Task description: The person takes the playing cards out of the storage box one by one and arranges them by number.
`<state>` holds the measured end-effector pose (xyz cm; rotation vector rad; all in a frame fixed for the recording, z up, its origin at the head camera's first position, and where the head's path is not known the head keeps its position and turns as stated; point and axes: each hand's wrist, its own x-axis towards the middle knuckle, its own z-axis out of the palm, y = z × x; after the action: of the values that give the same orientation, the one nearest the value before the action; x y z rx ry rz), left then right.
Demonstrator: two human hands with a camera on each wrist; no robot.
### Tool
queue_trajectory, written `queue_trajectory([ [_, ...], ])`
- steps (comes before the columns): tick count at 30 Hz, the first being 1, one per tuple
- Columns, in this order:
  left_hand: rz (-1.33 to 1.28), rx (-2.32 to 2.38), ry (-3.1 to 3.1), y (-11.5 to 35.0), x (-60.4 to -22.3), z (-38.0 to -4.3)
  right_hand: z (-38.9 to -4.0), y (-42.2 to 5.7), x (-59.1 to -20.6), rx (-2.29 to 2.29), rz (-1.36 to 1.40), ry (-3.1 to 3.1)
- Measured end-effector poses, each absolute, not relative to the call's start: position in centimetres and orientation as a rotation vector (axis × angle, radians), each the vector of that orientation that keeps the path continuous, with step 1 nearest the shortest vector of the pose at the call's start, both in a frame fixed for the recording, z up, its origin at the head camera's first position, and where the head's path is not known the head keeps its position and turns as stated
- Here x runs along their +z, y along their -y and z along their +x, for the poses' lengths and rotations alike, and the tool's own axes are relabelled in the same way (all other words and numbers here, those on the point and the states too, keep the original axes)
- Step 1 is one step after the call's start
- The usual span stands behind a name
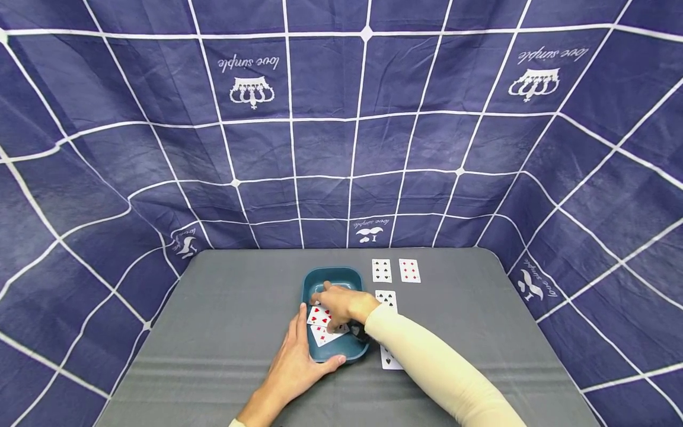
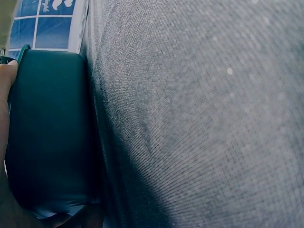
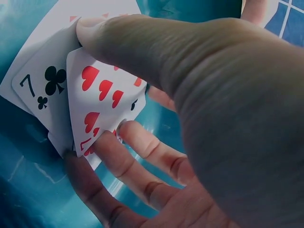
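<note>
A teal plastic tray (image 1: 333, 270) with rounded corners holds several playing cards. My left hand (image 1: 296, 365) grips its near-left corner, fingers along the left side and thumb at the near wall. My right hand (image 1: 344, 305) reaches down into the tray. In the right wrist view, its thumb lies over a fan of cards and its fingertips are at their lower edge. Uppermost is a seven of hearts (image 3: 102, 90), with a seven of clubs (image 3: 35, 88) behind it. A red diamond card (image 1: 323, 338) lies nearest me in the tray. My hand hides part of the cards.
To the tray's right, a black-suited card (image 1: 381, 270) and a diamond card (image 1: 409, 271) lie face up at the back. Two more cards, one a spade card (image 1: 391, 359), lie nearer, partly behind my right arm. Grey cloth (image 1: 235, 308) covers the table; blue curtains (image 1: 325, 148) surround it.
</note>
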<state>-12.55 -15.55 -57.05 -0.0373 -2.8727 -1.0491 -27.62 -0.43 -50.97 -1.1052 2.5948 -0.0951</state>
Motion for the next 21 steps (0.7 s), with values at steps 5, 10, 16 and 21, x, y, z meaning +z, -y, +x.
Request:
queue_trajectory([
  [5,-0.041,-1.054,2.874,15.6,-56.8,-12.6,-27.8,0.3,-50.8,-0.112,-1.144,-2.593],
  [10,-0.040,-1.073,2.875,15.6,-56.6,-12.7,-28.1,0.1,-50.6,-0.157,-1.171,-2.588],
  [16,-0.034,-1.061,2.889,15.7,-56.9,-12.6,-28.0,-0.6,-50.8,-0.214,-1.213,-2.588],
  [21,-0.043,-1.049,2.884,15.6,-56.9,-12.5,-28.2,-1.3,-50.6,-0.274,-1.232,-2.607],
])
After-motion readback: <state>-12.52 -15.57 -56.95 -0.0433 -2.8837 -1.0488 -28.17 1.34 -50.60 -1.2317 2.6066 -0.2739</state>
